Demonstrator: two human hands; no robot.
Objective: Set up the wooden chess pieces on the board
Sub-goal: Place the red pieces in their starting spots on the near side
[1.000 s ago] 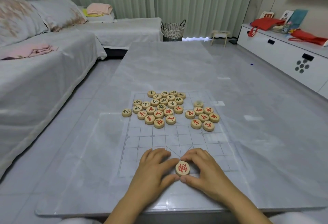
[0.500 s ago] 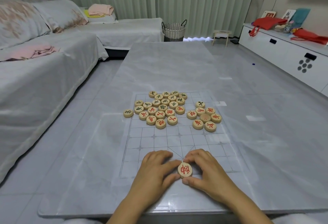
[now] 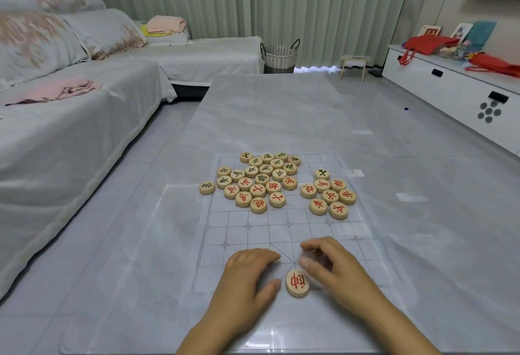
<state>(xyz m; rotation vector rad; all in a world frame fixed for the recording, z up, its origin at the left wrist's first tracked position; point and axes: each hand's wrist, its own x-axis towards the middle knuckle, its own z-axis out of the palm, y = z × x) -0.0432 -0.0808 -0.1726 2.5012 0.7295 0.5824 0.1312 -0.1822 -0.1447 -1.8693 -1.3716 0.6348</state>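
**Red general set down; the rest lay heaped**

The red general piece (image 3: 297, 283) lay flat in the lower centre of the frame, at the near edge of the clear gridded board (image 3: 239, 230), just below where the palace diagonals crossed. The left hand (image 3: 247, 278) rested on the board beside it, fingers loosely curled and holding nothing, the thumb close to the disc but apart from it. The right hand (image 3: 337, 273), blurred, hovered on the other side with fingers loosely bent and nothing visibly in its grip.

The first placement looked done. Every other piece sat mid-frame: a larger heap (image 3: 259, 180) mixing red and dark characters, a smaller group (image 3: 329, 194), mostly red, to its right, and one stray piece (image 3: 207, 188) on the counter (image 3: 281, 115) just off the board's left edge. The next move likely called for reaching to the heaps for a red piece to flank the general.

The general's red character looked like 帥, turned sideways. The other characters were too small to read surely. No brand showed.
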